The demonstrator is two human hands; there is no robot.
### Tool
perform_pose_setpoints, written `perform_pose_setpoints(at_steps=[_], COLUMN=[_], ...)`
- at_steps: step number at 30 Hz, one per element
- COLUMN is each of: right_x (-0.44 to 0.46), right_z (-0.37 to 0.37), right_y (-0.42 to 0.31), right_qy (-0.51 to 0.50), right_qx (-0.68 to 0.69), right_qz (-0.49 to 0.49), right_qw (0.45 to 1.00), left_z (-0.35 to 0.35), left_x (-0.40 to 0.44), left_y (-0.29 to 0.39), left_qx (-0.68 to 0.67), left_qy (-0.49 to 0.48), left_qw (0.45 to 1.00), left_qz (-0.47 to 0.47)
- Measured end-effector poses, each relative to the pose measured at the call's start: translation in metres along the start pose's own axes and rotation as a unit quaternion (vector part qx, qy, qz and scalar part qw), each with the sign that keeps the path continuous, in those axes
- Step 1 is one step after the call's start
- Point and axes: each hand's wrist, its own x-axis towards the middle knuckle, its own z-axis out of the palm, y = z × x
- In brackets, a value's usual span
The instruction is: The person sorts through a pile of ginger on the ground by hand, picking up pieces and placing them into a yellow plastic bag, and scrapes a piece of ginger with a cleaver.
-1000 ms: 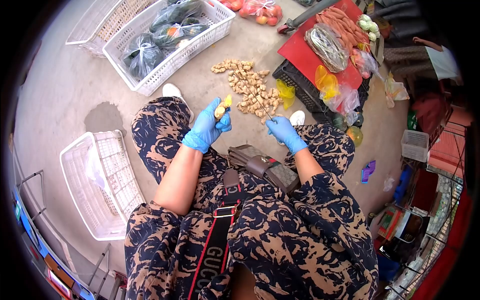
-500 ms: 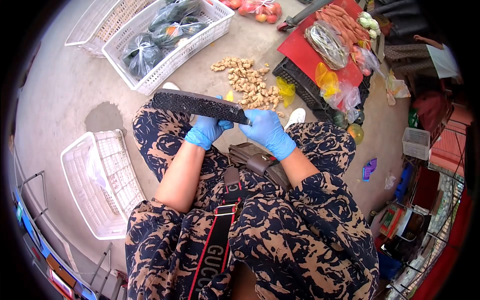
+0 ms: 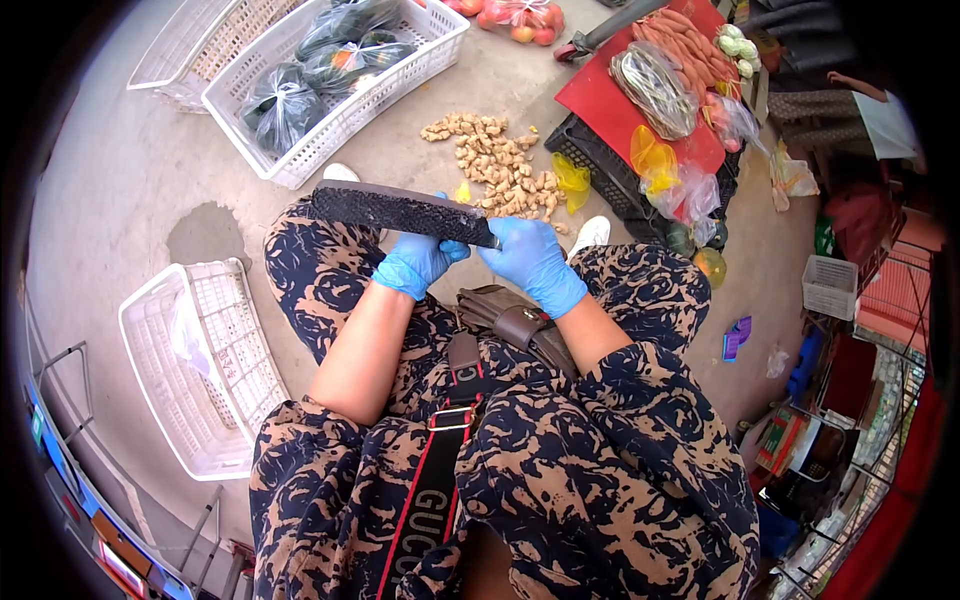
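Observation:
My right hand (image 3: 530, 262), in a blue glove, is closed around the right end of a long black brush (image 3: 395, 212). The brush has a dark flat back and a rough, bristly-looking side, and lies almost level above my lap. My left hand (image 3: 413, 262), gloved the same way, grips it from below near the middle; a bit of blue fingertip shows past its upper edge. Beyond the brush, a heap of ginger (image 3: 495, 160) is spread on the concrete floor. Under my right wrist rests a brown waist bag (image 3: 505, 312).
A white crate (image 3: 370, 105) holds bagged dark vegetables. Another white crate (image 3: 240, 340) stands at the left. Carrots (image 3: 680, 45) and plastic bags lie on a red board (image 3: 600, 95) over black crates. A person's sleeve (image 3: 885, 122) appears at the far right.
The brush's left end has shifted slightly to the right and tilted a little. Both hands keep their hold; the surroundings look the same.

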Motion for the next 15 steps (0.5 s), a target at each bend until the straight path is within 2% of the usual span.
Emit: perform_pose_setpoints(at_steps=[3,4,5,7,10,13,14,15], right_x=[-0.006,-0.009,-0.008,-0.005,-0.010,-0.007,-0.002,0.002], right_z=[0.013,0.019,0.023,0.023,0.012,0.001,-0.005,-0.011], right_y=[0.021,0.032,0.046,0.067,0.075,0.054,0.044,0.032], right_qy=[-0.003,-0.006,-0.050,-0.133,-0.197,-0.155,-0.137,-0.119], right_qx=[0.033,0.053,0.121,0.251,0.253,0.396,0.423,0.448], right_qz=[0.040,0.059,0.164,0.364,0.393,0.376,0.351,0.327], right_qw=[0.999,0.997,0.978,0.887,0.862,0.823,0.824,0.823], left_z=[-0.004,0.000,-0.010,0.000,0.000,0.010,0.005,0.007], left_x=[-0.002,-0.004,-0.002,-0.010,-0.012,-0.014,-0.015,-0.016], left_y=[0.001,0.003,0.005,0.005,0.011,0.010,0.014,0.013], left_qx=[0.000,0.019,0.005,0.116,0.199,0.142,0.161,0.185], left_qy=[-0.059,-0.044,-0.096,-0.051,-0.068,-0.039,-0.079,-0.081], left_qw=[0.998,0.998,0.995,0.990,0.971,0.983,0.979,0.972], left_qz=[0.008,0.030,0.000,0.063,0.111,0.114,0.095,0.120])
